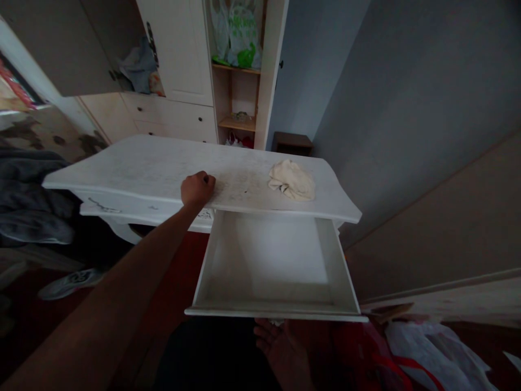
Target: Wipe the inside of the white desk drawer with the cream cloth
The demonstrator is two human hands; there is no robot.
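Observation:
A white desk point(171, 157) with grey smudges on its top stands before me. My left hand point(198, 187) is closed in a fist and rests on the desktop, left of the smudged patch; only a dark hollow shows between its curled fingers. Below the desktop's right half, a white drawer point(280, 255) is pulled far out, with nothing seen inside. Under its front edge my right hand point(280, 345) is palm up, fingers curled at the small pale drawer handle point(277, 322), mostly hidden by the edge. A crumpled cream cloth point(293, 179) lies on the desktop at the right.
Behind the desk stands a white wardrobe point(183, 54) with open doors, plastic bags point(242, 32) on a shelf. A grey wall point(415, 108) runs along the right. Red and white bags point(435, 353) lie at lower right; dark clothing point(32, 195) and a shoe point(71, 282) are at left.

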